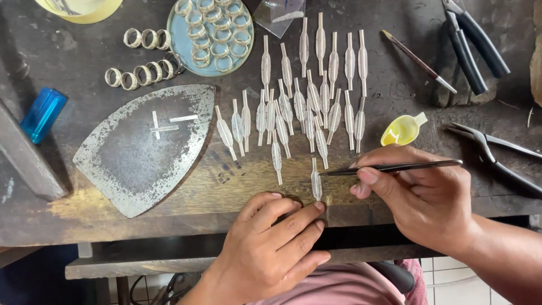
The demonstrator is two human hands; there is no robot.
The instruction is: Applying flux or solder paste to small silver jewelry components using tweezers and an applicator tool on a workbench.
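Hands at the worktop (169, 223) edge
Left hand (271, 243) pinned a leaf-shaped silver piece (316, 181); right hand (423, 197) gripped a thin pick (395, 167) touching it.

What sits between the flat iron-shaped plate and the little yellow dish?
In the head view, rows of silver leaf-shaped pieces lie on the bench between the plate and the yellow dish.

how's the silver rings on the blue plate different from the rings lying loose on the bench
The rings on the blue plate lie flat, openings facing up, packed into a cluster. The loose rings stand on edge in two short curved rows directly on the dark bench, left of the plate. The plate holds more rings. Both sets are plain silvery bands of similar size.
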